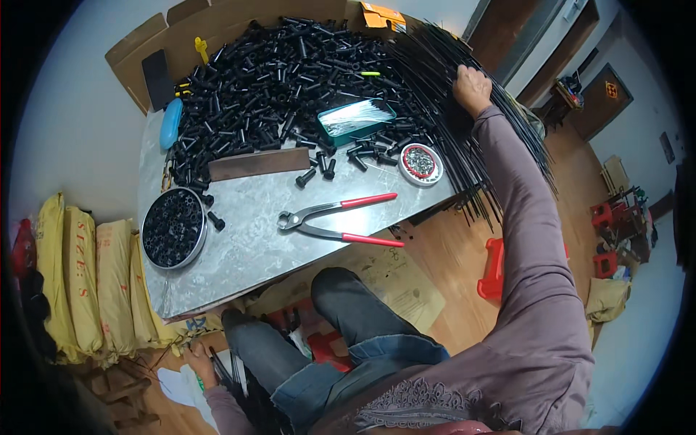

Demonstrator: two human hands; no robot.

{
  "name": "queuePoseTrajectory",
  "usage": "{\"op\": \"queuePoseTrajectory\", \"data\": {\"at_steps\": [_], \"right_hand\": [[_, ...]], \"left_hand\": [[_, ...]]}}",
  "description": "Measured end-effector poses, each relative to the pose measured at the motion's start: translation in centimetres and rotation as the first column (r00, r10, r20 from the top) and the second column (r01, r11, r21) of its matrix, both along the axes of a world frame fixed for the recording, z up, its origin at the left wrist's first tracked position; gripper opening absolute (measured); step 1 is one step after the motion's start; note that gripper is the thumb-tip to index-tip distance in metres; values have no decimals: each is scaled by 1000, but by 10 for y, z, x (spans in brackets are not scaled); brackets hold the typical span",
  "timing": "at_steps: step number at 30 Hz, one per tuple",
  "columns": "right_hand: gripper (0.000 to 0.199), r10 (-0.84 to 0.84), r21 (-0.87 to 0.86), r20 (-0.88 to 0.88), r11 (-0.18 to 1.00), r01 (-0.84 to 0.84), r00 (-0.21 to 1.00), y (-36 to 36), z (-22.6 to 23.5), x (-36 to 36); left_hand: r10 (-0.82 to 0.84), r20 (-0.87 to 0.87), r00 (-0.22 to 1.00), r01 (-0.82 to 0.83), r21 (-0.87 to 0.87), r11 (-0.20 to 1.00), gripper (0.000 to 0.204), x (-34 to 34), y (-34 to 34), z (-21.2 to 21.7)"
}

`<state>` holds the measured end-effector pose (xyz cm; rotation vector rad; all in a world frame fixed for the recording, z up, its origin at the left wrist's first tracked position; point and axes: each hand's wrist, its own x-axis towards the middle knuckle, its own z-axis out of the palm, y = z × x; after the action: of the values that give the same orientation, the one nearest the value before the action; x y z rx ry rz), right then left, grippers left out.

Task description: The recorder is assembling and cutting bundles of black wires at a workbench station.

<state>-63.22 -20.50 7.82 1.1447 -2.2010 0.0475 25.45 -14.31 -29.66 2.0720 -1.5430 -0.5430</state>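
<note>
My right hand (473,88) is closed in a fist on a wide pile of long thin black rods (457,138) at the table's right side. Whatever lies inside its fingers is hidden. Low at the left, beside my leg, hangs my left hand (201,364), fingers loosely apart and nothing visible in them. White sheets (181,388) lie under it, and some dark and pale strips (236,368) stand close by. Red-handled end-cutting pincers (337,217) rest with handles spread on the grey table (246,250). Behind them heaps a big mound of short black bolt-like parts (268,87).
A round tin of black rings (172,262) stands front left, a round dish of small metal pieces (420,182) at right. A green box (341,139) holds white sticks. A brown bar (259,164) fronts the mound. Yellow sacks (80,283) line the left wall; a red stool (491,268) stands right.
</note>
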Motion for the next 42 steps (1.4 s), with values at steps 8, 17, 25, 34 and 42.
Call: {"op": "queuePoseTrajectory", "data": {"at_steps": [8,17,25,34,42], "right_hand": [[23,-8,-77,54,997,12,999,17,-10,5],[14,35,-267,-27,963,-40,999,11,24,-4],[21,121,-134,186,986,-97,975,21,-9,-16],[21,-10,-194,201,980,50,980,28,20,-3],[27,1,-185,235,982,43,972,31,64,16]], "left_hand": [[-108,-115,988,102,-52,993,49,-58,-13,90],[-74,-62,995,74,10,997,49,-52,38,134],[-101,-62,993,100,-14,995,46,-62,43,145],[-90,-7,996,90,36,995,45,-53,60,164],[-255,-6,967,252,-121,960,41,-77,42,172]]}}
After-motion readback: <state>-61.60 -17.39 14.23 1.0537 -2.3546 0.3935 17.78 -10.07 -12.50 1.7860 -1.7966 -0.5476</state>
